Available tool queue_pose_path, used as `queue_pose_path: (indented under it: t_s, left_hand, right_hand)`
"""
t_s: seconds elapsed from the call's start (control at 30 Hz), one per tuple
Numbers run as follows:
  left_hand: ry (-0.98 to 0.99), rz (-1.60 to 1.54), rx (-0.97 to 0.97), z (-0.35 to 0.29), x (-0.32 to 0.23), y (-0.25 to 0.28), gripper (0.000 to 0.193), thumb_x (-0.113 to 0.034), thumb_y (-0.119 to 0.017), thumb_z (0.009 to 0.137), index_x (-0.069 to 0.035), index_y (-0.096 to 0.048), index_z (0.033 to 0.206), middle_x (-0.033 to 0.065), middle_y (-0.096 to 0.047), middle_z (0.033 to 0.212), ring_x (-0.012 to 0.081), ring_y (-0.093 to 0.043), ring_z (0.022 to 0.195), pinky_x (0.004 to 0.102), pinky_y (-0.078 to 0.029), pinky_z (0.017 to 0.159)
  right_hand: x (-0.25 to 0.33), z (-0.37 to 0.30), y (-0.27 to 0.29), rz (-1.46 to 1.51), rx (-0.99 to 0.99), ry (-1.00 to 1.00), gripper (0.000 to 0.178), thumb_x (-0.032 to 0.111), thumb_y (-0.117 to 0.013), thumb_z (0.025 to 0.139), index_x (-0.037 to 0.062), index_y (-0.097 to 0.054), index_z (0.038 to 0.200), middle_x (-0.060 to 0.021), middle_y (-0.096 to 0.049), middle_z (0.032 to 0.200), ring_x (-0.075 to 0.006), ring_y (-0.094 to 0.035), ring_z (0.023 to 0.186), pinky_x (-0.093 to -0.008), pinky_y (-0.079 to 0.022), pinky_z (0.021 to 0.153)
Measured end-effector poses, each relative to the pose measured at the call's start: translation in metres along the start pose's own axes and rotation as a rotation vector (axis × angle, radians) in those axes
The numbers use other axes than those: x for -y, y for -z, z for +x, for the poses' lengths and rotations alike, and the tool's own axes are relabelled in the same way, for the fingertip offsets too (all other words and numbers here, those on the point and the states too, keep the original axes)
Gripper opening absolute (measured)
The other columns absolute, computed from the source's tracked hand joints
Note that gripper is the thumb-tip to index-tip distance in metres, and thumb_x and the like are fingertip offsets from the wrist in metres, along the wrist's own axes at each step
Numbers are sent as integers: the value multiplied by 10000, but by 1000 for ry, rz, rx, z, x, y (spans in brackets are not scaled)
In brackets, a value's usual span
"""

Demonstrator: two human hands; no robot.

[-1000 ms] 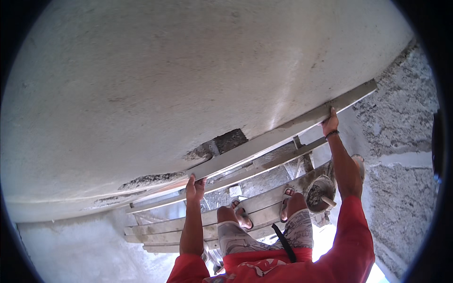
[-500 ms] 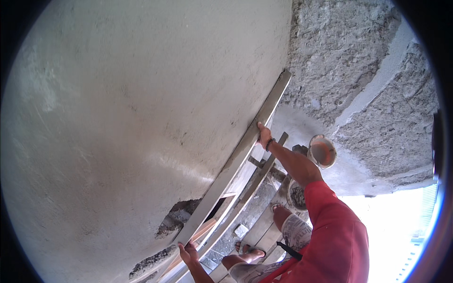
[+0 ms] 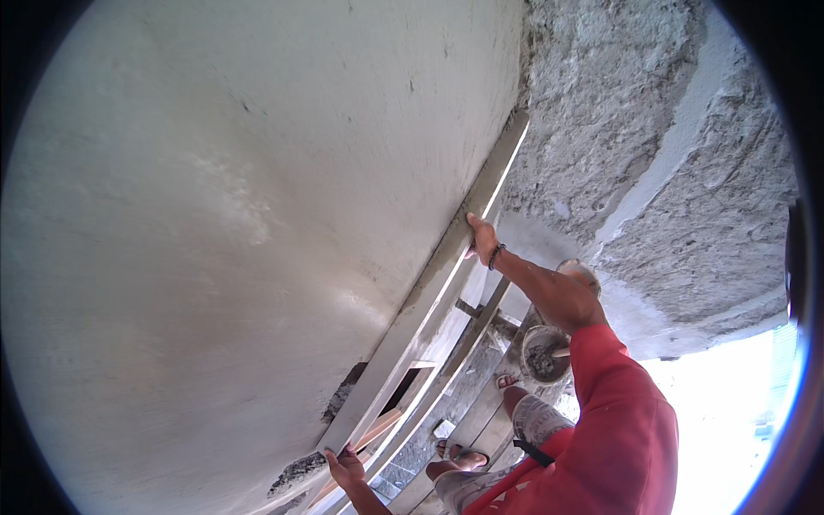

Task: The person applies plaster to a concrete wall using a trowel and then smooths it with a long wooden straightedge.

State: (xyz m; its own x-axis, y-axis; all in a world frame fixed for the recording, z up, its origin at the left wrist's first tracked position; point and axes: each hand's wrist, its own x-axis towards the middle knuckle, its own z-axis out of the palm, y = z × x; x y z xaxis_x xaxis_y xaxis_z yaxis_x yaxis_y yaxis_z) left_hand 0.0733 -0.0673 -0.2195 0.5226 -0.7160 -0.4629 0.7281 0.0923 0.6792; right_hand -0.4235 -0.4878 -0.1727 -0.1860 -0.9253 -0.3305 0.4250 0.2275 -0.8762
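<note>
A long, pale, mortar-smeared straightedge lies slantwise against a smooth grey plastered wall. My right hand, with a dark bracelet at the wrist, grips its upper half, thumb on the near face. Down by the lower end, my left hand holds it too, thumb up and fingers partly hidden behind the edge. The upper tip touches the corner where the smooth plaster meets rough wall. Beside the lower part, a rough unfilled patch shows in the plaster, with another broken patch below the left hand.
A bucket of grey mortar stands near my feet, a handle sticking out. Another container is partly hidden behind my right arm. My sandalled feet are on wooden planks. Rough plaster covers the wall at the right.
The straightedge has shifted across the wall over the rough patch, so less of that patch shows. Both hands kept their hold. The view has tilted slightly, and my right arm hides more of one container.
</note>
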Motion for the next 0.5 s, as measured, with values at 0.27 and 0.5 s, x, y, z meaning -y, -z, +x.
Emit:
queue_pose_path:
  t_s: [0.27, 0.5]
  left_hand:
    - [15, -47, 11, -54, -74, -56, 464, -337, -512, 942, -37, -418, 1283, 148, -553, 1174, 285, -574, 948, 303, -488, 690]
    - [-12, -17, 21, -84, -126, -72, 446, -353, -541, 927, -40, -462, 1235, 133, -582, 1134, 269, -589, 905, 298, -512, 674]
  right_hand:
    - [87, -39, -34, -105, 23, -56, 505, 453, -436, 922, 17, -531, 1160, -178, -646, 1011, -314, -664, 827, -467, -552, 553]
    - [149, -91, -79, -105, 10, 10, 538, 423, -483, 908, -71, -532, 1116, -218, -648, 949, -306, -676, 732, -422, -561, 479]
